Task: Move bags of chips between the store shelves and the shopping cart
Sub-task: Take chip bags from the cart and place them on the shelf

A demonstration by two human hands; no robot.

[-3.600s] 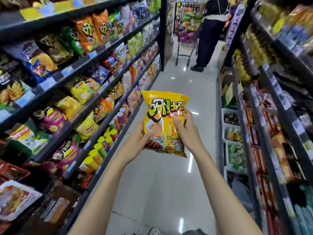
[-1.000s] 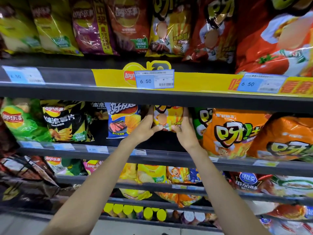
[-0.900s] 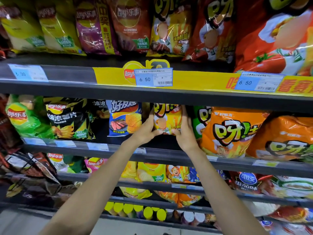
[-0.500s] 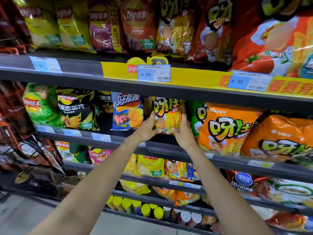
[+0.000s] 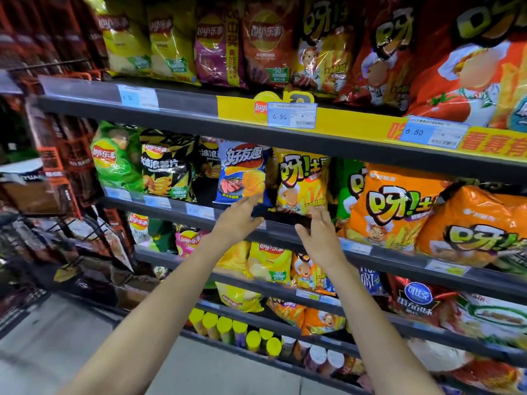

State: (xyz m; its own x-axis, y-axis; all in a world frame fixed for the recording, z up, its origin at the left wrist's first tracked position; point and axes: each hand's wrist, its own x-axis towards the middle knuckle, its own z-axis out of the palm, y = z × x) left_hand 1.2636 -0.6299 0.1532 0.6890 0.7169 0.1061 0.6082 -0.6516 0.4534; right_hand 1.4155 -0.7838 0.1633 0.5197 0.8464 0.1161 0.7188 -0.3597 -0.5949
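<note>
Left hand (image 5: 239, 217) and right hand (image 5: 320, 236): both empty, fingers loosely spread, in front of shelf edge (image 5: 288, 234), just below yellow foil chip bag (image 5: 302, 182). Bag stands upright on second shelf, between one blue ridged-chip bag (image 5: 241, 171) and one green bag (image 5: 348, 189); two orange bags (image 5: 396, 206) to right.

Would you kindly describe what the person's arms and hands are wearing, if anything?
Nothing is worn that shows: the left hand and right hand are bare, without gloves, rings or a watch, and both forearms are uncovered, with no sleeve down to the bottom edge of the head view.
</note>
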